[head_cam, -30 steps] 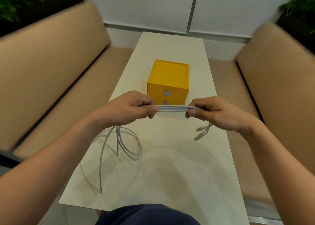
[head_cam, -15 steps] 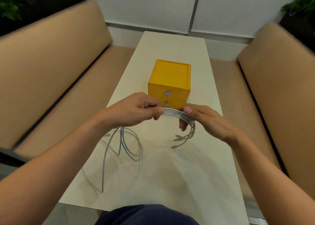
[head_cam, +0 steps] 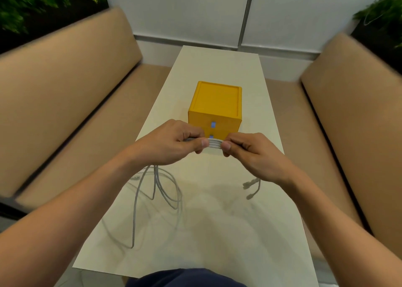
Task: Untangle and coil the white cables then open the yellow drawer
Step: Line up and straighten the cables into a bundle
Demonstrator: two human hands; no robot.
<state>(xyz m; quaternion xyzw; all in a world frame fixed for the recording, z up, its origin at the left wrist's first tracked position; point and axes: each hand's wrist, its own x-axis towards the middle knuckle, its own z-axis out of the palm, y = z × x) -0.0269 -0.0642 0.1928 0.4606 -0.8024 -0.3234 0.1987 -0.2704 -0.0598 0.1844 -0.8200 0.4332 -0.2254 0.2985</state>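
We hold the white cables (head_cam: 214, 144) in both hands, just in front of the yellow drawer unit (head_cam: 217, 104). Our left hand (head_cam: 171, 143) grips the bundle, thumb pressed down over curled fingers. Our right hand (head_cam: 250, 154) pinches the same bundle between thumb and forefinger, its other fingers curled. The two thumbs sit close together. Between them shows a short flat band of several strands lying side by side, level with the lower front of the drawer unit and hiding a strip of it. We cannot tell whether the band touches that front.

Two blue tabs (head_cam: 213, 124) mark the drawer fronts, the lower one just above the band; both drawers are closed.

Below our left hand the slack drops in loose loops (head_cam: 165, 191) onto the table (head_cam: 217, 232), nearer to us than the drawer unit and to its left. One strand trails farthest from it, toward us. Below our right wrist short tails hang with their plug ends (head_cam: 251, 186), in front of the drawer unit and to its right. We cannot tell whether they reach the table.

The drawer unit stands on the pale table. Tan benches (head_cam: 65, 104) flank it left and right, and a white wall (head_cam: 185, 10) rises behind it.
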